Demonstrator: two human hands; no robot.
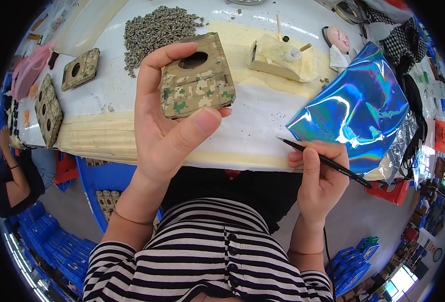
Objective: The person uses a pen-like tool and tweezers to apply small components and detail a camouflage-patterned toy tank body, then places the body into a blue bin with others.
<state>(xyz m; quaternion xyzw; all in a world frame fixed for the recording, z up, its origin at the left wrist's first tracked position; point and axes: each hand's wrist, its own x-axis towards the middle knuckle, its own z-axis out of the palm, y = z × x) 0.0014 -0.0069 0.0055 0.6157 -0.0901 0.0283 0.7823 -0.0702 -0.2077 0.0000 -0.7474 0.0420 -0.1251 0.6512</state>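
Observation:
My left hand (162,121) is closed round a flat camouflage-patterned case (199,83) with a round hole near its far edge, lifted above the table. The thumb presses its near edge and the forefinger its far left corner. In my right hand (320,176) is a pair of black pointed tweezers (328,162), pinched between thumb and fingers. Their tip points left, apart from the case. Two more camouflage pieces lie at the left: a small case with one hole (80,69) and a longer piece with several holes (49,111).
A pile of small camouflage-coloured parts (157,32) lies at the back. Right of it stands a cream block (280,58) with a white pot and sticks. Shiny holographic film (358,110) covers the right side. A pink basket (33,70) and another person's arm (16,171) are at far left.

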